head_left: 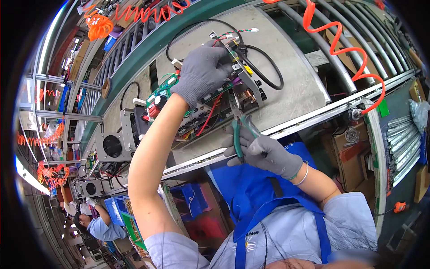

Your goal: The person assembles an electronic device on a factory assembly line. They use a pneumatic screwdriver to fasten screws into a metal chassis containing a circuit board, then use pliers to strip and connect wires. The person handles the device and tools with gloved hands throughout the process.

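An opened electronic unit with a green circuit board, a metal end panel and loose wires lies on the bench. My left hand, in a grey glove, is closed over its top beside the end panel; the fingertips are partly hidden. Green-handled pliers are in my gloved right hand, at the unit's near side. Their metal jaws point into the unit by the end panel, close to a red wire. What the jaws touch is too small to tell.
A black cable loops over the metal bench top. Coiled orange hoses hang above the rollers. More units with round fans stand along the line at left, where another person works. Below right are cardboard boxes.
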A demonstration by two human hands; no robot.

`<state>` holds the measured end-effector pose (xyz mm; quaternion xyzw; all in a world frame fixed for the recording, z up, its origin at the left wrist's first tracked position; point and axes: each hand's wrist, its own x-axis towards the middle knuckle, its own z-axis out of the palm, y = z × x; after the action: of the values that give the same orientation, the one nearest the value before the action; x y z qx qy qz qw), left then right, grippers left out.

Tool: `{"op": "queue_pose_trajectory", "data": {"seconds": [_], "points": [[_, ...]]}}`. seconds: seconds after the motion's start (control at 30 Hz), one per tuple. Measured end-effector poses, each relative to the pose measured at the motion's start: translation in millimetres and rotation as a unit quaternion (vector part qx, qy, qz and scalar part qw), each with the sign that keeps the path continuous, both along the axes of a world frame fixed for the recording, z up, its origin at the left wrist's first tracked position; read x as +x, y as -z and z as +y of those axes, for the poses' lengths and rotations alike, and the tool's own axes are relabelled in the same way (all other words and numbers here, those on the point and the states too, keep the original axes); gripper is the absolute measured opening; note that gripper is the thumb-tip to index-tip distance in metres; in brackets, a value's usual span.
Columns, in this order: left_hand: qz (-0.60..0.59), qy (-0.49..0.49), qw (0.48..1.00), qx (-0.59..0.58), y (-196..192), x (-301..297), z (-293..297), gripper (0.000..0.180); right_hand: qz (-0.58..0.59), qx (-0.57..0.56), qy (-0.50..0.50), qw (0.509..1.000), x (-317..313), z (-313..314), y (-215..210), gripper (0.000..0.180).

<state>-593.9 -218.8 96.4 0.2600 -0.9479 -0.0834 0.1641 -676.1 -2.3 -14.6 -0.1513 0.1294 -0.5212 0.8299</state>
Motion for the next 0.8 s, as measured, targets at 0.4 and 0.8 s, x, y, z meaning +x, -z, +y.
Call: {"op": "queue_pose_trajectory", "data": {"seconds": [0.4,0.8], "points": [[0.058,0.021,0.997,-0.057,-3,-1,7,0.012,-0.052,0.052,0.008,0.997,-20,-7,21,0.068],[0.059,0.019,0.997,-0.055,-6,5,11,0.013,0.096,-0.041,0.058,0.993,-8,-11,43,0.062]]}}
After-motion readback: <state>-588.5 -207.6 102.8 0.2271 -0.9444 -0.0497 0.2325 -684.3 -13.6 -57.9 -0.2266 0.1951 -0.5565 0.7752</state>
